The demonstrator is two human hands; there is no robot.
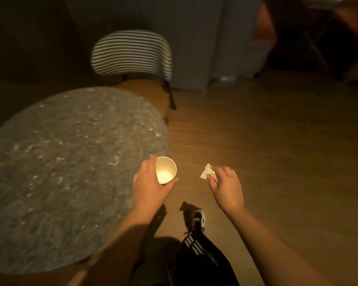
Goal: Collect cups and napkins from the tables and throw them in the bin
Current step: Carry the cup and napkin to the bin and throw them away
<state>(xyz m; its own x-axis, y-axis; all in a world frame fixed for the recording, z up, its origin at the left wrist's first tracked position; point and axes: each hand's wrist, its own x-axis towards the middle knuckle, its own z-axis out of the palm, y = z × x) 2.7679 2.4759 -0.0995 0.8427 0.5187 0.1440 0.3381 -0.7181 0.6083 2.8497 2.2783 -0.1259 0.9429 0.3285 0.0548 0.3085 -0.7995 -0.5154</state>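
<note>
My left hand point(148, 185) grips a white paper cup point(165, 169), open end up and empty inside, held in the air just past the right edge of the round grey speckled table point(66, 162). A crumpled white napkin point(208, 172) is pinched in the fingers of my right hand point(225, 186), which hangs over the wooden floor to the right of the cup. No bin is in view.
A chair point(132, 56) with a striped back and tan seat stands at the far side of the table. Wooden floor point(267, 141) stretches to the right. A grey wall or pillar point(205, 42) rises beyond. My leg and shoe point(196, 221) are below.
</note>
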